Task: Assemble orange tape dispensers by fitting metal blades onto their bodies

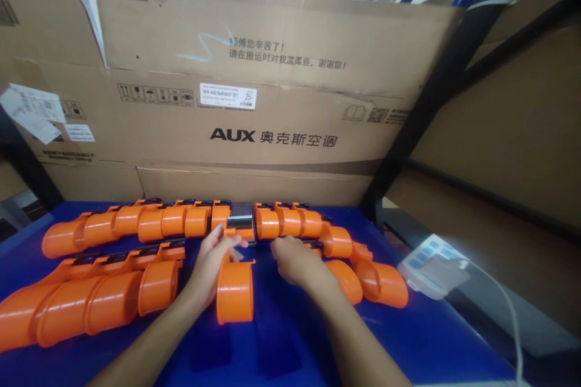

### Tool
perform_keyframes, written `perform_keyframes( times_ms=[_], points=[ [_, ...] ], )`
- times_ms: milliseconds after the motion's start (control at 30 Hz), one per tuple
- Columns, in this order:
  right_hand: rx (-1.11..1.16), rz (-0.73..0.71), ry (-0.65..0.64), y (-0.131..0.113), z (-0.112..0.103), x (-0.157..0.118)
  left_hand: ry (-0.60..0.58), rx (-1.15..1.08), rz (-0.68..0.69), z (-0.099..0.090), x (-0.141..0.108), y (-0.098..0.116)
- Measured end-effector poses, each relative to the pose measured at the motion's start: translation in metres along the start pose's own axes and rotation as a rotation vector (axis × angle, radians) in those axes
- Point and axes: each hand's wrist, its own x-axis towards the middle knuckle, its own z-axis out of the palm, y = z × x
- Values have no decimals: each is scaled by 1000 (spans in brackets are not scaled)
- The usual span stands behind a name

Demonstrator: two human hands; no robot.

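My left hand [218,254] is closed around an orange plastic part with a round cup [235,293] hanging below the fingers. My right hand [288,257] is curled to its right, a short way off; whatever its fingertips hold, if anything, is hidden. Just beyond both hands stands a dark device with an orange front [241,224]. Similar orange cups [197,222] with dark tops form a back row on either side of it. Another group of orange cups [113,299] lies at the front left, and more [385,284] lie to the right of my right hand.
The work surface [281,344] is blue. A large cardboard panel [181,133] stands upright behind it. A white power strip [433,263] with a cable sits at the right edge, by a black metal post [408,115].
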Motion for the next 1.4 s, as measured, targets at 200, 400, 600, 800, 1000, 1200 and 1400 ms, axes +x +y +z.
perform_keyframes(
  times_ms=[200,400,600,800,1000,1200,1400],
  points=[
    [119,-63,261,-6,-8,5,18,41,26,-1,3,0],
    [594,-154,531,-8,6,20,2,101,65,-4,6,-4],
    [781,-277,681,-9,7,21,6,80,64,-3,7,-6],
    [1044,-246,657,-20,19,24,49,-5,42,-3,7,-4],
    [1118,-286,503,-22,27,27,111,-98,4,-2,6,1],
    [837,-270,577,-20,17,21,56,-30,56,-2,6,-3],
    [703,-374,445,-16,10,17,19,-25,111,-1,6,-2]
  ],
)
